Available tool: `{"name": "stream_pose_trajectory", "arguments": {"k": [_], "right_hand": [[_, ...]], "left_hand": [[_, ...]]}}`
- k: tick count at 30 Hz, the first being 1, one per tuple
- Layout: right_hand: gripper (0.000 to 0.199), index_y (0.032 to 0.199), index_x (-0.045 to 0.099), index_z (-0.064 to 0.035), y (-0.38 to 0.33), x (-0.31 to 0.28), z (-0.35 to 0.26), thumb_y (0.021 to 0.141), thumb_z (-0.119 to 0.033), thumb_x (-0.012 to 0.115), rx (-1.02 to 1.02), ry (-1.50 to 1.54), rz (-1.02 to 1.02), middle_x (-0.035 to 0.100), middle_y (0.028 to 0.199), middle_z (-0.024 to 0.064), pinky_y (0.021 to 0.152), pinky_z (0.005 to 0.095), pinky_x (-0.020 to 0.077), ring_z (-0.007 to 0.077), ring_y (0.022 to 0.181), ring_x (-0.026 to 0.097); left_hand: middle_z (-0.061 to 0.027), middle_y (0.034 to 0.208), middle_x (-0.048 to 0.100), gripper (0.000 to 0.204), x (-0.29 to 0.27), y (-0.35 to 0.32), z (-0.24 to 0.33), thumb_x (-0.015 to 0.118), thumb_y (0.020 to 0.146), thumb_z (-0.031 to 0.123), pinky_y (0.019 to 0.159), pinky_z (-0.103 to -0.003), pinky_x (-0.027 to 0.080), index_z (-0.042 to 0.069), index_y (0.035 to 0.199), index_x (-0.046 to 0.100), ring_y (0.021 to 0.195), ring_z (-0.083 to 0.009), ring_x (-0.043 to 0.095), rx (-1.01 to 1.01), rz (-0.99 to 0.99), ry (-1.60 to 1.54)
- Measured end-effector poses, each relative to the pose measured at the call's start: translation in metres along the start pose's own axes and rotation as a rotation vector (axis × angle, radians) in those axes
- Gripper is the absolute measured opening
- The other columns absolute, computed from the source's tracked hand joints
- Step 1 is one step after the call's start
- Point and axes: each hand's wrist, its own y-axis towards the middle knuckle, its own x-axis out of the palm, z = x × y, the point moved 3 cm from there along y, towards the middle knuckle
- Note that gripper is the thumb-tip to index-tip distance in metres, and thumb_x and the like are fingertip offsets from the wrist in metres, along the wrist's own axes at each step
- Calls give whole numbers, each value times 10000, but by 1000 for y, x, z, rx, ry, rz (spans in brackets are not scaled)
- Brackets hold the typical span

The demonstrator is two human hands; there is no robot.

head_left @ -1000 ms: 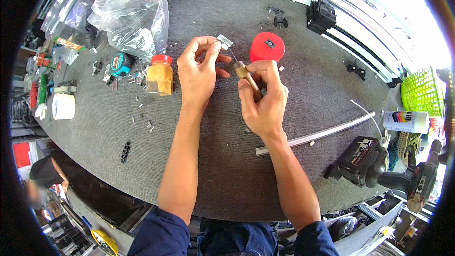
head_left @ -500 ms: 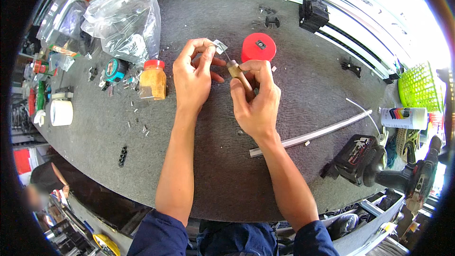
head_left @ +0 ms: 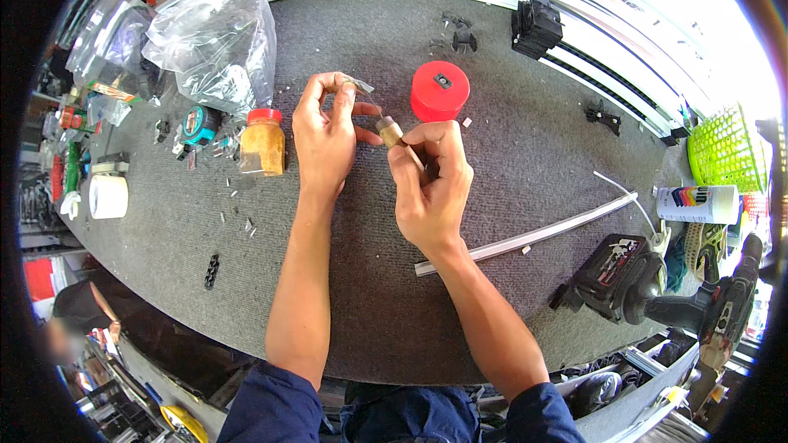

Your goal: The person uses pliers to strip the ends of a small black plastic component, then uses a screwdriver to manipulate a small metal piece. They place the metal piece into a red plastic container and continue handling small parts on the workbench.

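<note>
Both of my hands have drifted a little lower and to the left since the earlier frame, and the red round lid (head_left: 440,90) now lies clear of them, just right of my fingertips in the upper middle.

My left hand (head_left: 328,135) has thumb and forefinger pinched together on a small clear-and-metal piece (head_left: 359,84), held up above the grey felt tabletop (head_left: 525,156). My right hand (head_left: 431,184) is clamped around a slim tool with a brass-coloured tip (head_left: 389,131); that tip points up and left, and sits just below the small piece, close to my left thumb. Whether tip and piece touch I cannot tell.

At left centre, just beside my left hand, stands a jar of yellowish stuff with a red cap (head_left: 263,143). Above it, in the upper left, lies a crumpled clear plastic bag (head_left: 217,37), with a teal tape measure (head_left: 199,125) under its lower edge. A long white strip (head_left: 533,235) runs across the right of the frame, starting near my right wrist. A black cordless drill (head_left: 648,291) lies at lower right, a white spray can (head_left: 698,203) above it, and a green basket (head_left: 726,148) at the right edge.
</note>
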Motion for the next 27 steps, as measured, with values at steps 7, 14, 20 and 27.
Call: {"name": "stream_pose_trajectory", "arguments": {"k": [7,14,20,27], "right_hand": [[136,904,548,-40,4,1,0,925,-24,682,6,61,-14,517,602,48,491,275,380,86,503,445],[142,879,595,-22,2,-4,-12,891,-29,736,-198,-28,125,595,636,60,502,284,422,131,505,518],[163,780,588,-26,3,-13,-17,819,27,737,-461,-203,127,619,648,85,566,303,448,182,506,540],[173,739,575,-40,7,-15,-20,696,64,706,-595,-229,141,564,588,57,582,327,458,217,476,511]], "left_hand": [[-94,1109,604,88,-2,-1,0,495,1068,87,608,-314,622,31,1112,548,883,-234,741,-19,65,2],[-73,995,606,94,4,-5,4,494,1078,102,626,-293,593,20,1081,540,821,-212,747,15,91,149],[-100,990,640,91,10,-8,4,513,1056,59,536,-291,607,-20,1049,559,794,-201,766,69,71,233],[-89,935,649,80,13,-11,7,509,1046,27,536,-277,590,-21,1030,571,819,-209,772,169,80,328]]}}
